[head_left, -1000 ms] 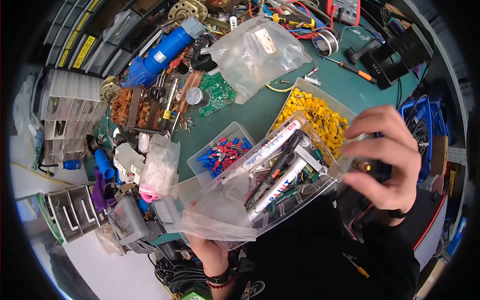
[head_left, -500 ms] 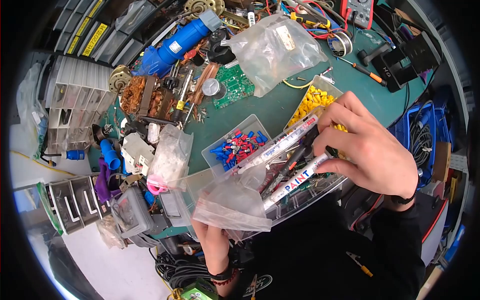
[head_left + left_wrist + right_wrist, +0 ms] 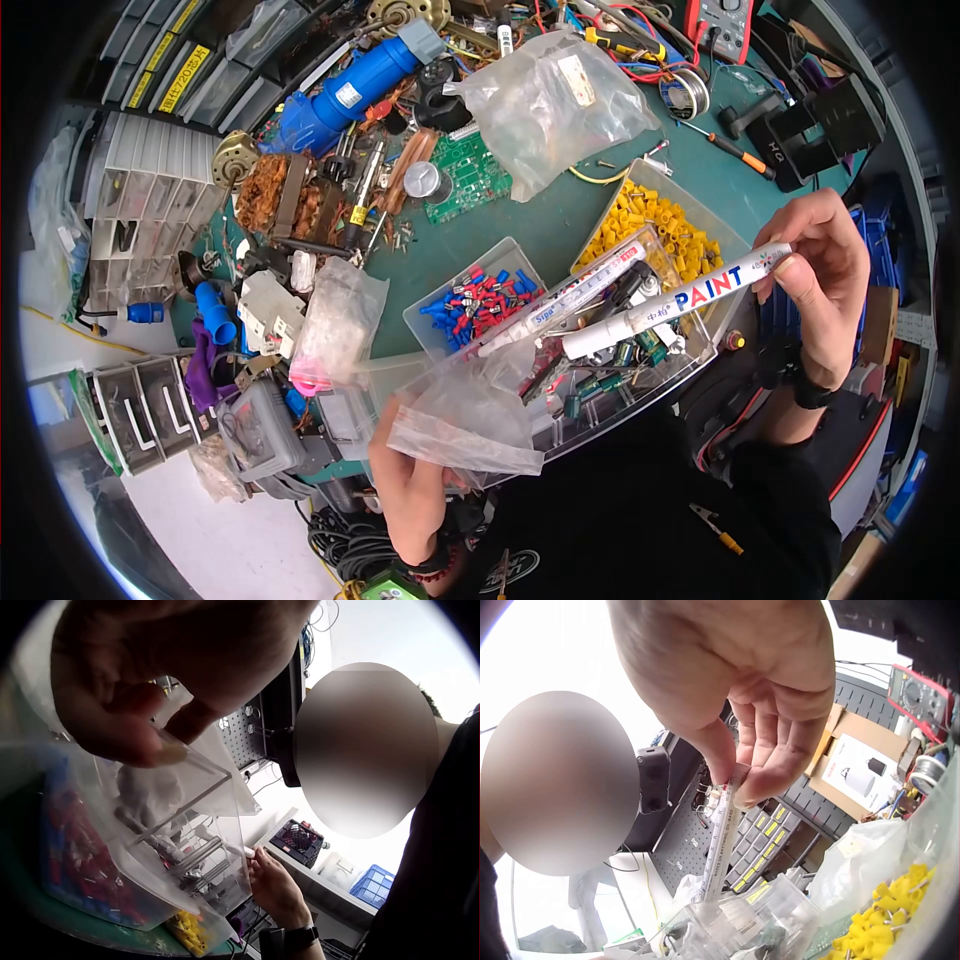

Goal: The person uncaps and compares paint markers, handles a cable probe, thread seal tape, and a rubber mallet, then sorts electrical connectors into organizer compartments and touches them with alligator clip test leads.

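A white paint marker (image 3: 690, 297) with "PAINT" on its barrel is pinched at one end by my right hand (image 3: 822, 275), tilted over a clear plastic box (image 3: 700, 345). The right wrist view shows thumb and fingertips on the end of the marker (image 3: 724, 832). My left hand (image 3: 405, 490) grips the near left end of the box, partly hidden under a clear plastic bag (image 3: 465, 430). In the left wrist view its thumb presses on the box wall (image 3: 217, 776). Inside the box lie another white marker (image 3: 570, 300) and several small green parts (image 3: 600, 385).
Beside the box stand a tray of yellow terminals (image 3: 650, 225) and a tray of red and blue terminals (image 3: 480, 305). Farther back are a green circuit board (image 3: 470, 175), a large plastic bag (image 3: 560, 110), a blue connector (image 3: 365, 90), a screwdriver (image 3: 735, 152) and a multimeter (image 3: 720, 25).
My right hand has reached into the box, taken hold of the paint marker and drawn it up and to the right. The left hand stays on the box.
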`<state>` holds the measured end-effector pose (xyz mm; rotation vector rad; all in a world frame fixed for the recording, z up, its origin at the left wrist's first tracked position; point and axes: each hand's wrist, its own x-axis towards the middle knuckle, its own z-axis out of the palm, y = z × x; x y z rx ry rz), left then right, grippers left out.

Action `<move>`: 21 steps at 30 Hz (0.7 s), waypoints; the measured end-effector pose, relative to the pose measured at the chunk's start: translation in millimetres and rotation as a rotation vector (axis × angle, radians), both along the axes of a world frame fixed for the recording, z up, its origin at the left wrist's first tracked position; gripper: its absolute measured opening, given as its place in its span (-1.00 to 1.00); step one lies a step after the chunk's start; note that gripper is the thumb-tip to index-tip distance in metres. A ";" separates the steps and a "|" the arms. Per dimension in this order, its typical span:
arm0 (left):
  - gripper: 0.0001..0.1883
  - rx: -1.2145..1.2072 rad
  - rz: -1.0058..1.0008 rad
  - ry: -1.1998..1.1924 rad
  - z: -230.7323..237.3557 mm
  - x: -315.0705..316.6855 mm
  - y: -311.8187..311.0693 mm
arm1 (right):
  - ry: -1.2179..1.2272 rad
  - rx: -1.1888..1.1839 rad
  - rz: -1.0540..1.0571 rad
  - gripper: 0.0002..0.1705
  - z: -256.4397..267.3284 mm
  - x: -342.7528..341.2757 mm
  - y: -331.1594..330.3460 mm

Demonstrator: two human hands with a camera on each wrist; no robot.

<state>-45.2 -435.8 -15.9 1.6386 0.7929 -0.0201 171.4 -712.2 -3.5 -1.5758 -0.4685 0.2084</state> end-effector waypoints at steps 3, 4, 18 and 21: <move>-0.51 0.078 -0.034 -0.017 -5.8 -2.9 3.7 | 0.025 0.076 0.011 -0.69 -11.9 1.0 -3.4; -0.51 0.087 -0.051 -0.029 -6.7 -4.5 4.1 | 0.036 0.085 0.012 -0.72 -12.1 0.6 -2.6; -0.52 0.242 0.159 0.088 32.9 2.8 -20.1 | 0.124 0.253 0.064 -0.79 -22.5 2.0 -5.8; -0.63 0.598 0.183 0.019 28.3 3.4 -23.8 | 0.124 0.291 0.060 -0.79 -23.0 -0.4 -6.6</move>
